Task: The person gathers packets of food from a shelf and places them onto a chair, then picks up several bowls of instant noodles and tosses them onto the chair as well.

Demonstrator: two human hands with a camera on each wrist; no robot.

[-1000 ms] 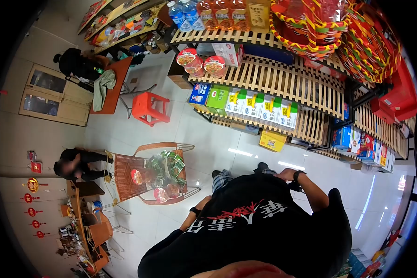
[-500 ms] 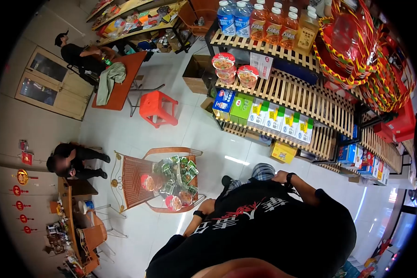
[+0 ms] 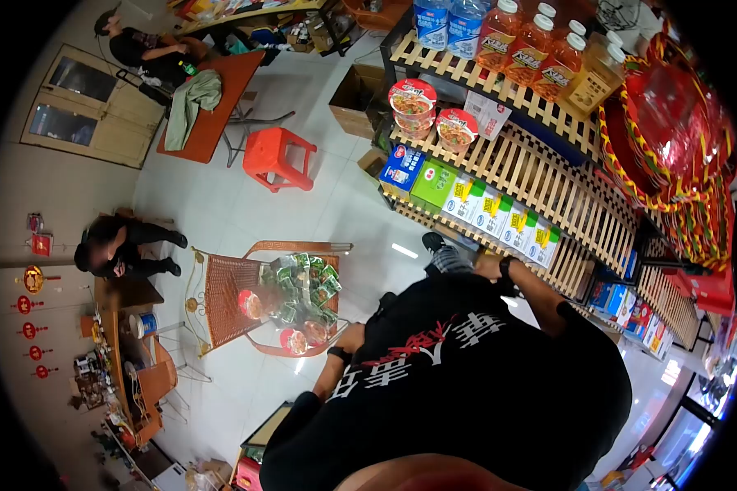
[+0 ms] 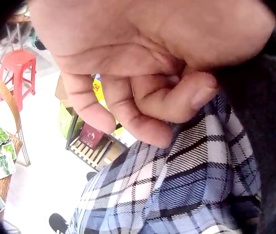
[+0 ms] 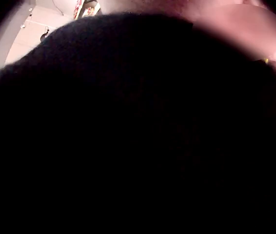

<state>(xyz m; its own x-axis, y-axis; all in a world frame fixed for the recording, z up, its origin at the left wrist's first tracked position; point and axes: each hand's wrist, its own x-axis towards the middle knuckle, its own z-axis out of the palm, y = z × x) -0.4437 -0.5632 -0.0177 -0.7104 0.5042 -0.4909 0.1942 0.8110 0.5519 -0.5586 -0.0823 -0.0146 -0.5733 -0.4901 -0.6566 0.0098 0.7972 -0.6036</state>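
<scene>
At the left side of the black shirt, my left hand [image 3: 350,337] hangs near the wicker chair. Up close in the left wrist view, the left hand [image 4: 143,87] has loosely curled fingers holding nothing, beside the plaid shorts [image 4: 152,180]. My right hand [image 3: 489,266] is by the plaid shorts [image 3: 450,260] in the head view; its finger shape is unclear. Dark cloth [image 5: 128,126] fills most of the right wrist view, with blurred skin at the top right. On the wicker chair [image 3: 228,299] lie green packets [image 3: 323,286] and red-lidded noodle cups [image 3: 293,340].
Slatted shelves [image 3: 540,172] with bottles [image 3: 499,37], noodle cups and cartons [image 3: 434,184] stand at the upper right. A red stool [image 3: 277,157] is beyond the chair, near a brown table [image 3: 236,82]. Two people sit at the left. Woven baskets [image 3: 671,123] hang over the right shelf.
The view has shifted, and the shelves now appear larger. The legs have changed stance, one foot now close to the lower shelf. Both hands remain low beside the body.
</scene>
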